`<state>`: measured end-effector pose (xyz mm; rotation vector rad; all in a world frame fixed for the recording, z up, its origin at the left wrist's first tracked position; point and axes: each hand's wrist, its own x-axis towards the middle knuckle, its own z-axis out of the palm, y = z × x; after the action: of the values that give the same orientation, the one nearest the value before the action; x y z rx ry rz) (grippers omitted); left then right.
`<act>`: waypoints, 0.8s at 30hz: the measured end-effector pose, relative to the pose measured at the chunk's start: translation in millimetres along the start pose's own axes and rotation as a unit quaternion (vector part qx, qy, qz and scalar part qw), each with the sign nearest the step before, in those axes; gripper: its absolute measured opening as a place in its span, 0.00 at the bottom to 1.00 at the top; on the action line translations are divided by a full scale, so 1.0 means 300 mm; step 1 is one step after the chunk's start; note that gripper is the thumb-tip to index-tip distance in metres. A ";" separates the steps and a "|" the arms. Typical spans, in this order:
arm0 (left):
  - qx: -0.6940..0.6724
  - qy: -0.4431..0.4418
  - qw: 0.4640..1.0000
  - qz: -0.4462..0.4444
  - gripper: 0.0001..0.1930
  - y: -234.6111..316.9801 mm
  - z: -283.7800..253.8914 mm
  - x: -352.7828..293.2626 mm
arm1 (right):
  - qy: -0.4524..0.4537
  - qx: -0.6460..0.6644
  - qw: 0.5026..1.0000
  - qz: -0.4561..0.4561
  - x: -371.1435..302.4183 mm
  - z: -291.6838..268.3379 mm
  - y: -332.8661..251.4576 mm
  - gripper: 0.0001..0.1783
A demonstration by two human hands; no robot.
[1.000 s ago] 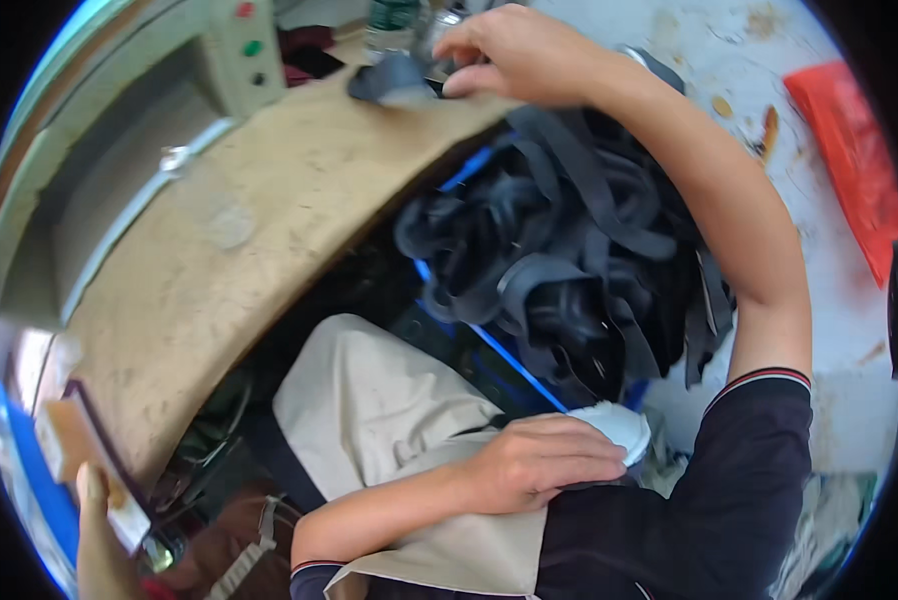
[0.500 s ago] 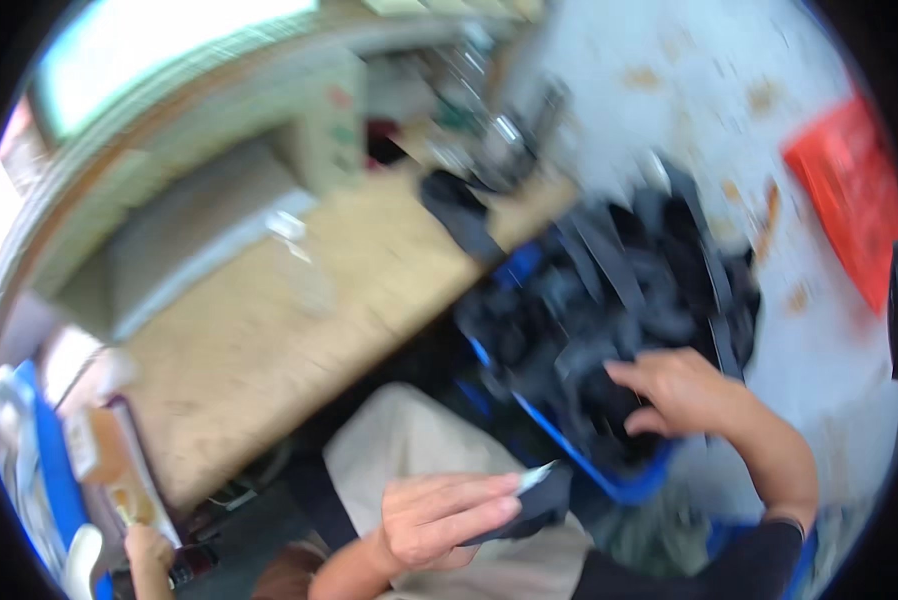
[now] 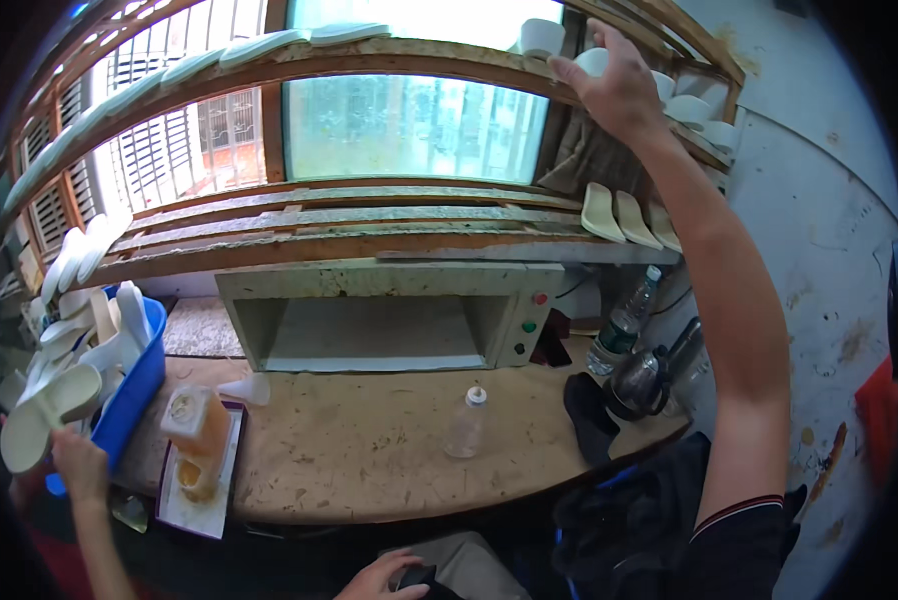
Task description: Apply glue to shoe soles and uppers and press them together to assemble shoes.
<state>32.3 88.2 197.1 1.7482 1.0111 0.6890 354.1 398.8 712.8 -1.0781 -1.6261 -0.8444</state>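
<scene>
My right hand (image 3: 624, 90) is raised to the upper wooden shelf at the right. Its thumb and fingers are spread around a white cup-shaped piece (image 3: 591, 62); a firm hold does not show. Just left of the fingertips stands another white cup-shaped piece (image 3: 542, 38), with more of them to the right. At the lower edge, my left hand (image 3: 379, 578) is closed on a black fabric piece (image 3: 419, 577) above my lap, both partly cut off. Over a light sheet at the left, another person's hand (image 3: 79, 465) holds a white sole-shaped piece (image 3: 51, 415).
A blue bin (image 3: 144, 385) of white sole-shaped pieces stands left. On the table (image 3: 349, 440) are a small squeeze bottle (image 3: 464, 425), an amber-filled container (image 3: 197, 430), a water bottle (image 3: 619, 330), a kettle (image 3: 637, 385) and a black sock-like piece (image 3: 589, 420). A box-shaped heater (image 3: 389, 325) sits behind.
My right hand has left the basket of black pieces and risen to the upper shelf. The view has swung up toward the window. My left hand still holds the black piece, now lower in view.
</scene>
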 end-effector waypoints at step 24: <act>-0.078 0.115 0.982 -0.130 0.19 -0.310 0.132 0.144 | 0.017 0.456 0.874 0.167 -1.012 -0.311 -0.508 0.49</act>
<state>55.6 125.1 96.4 1.3921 1.2816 0.7896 285.1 182.2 443.8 -0.6039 -1.4721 0.1677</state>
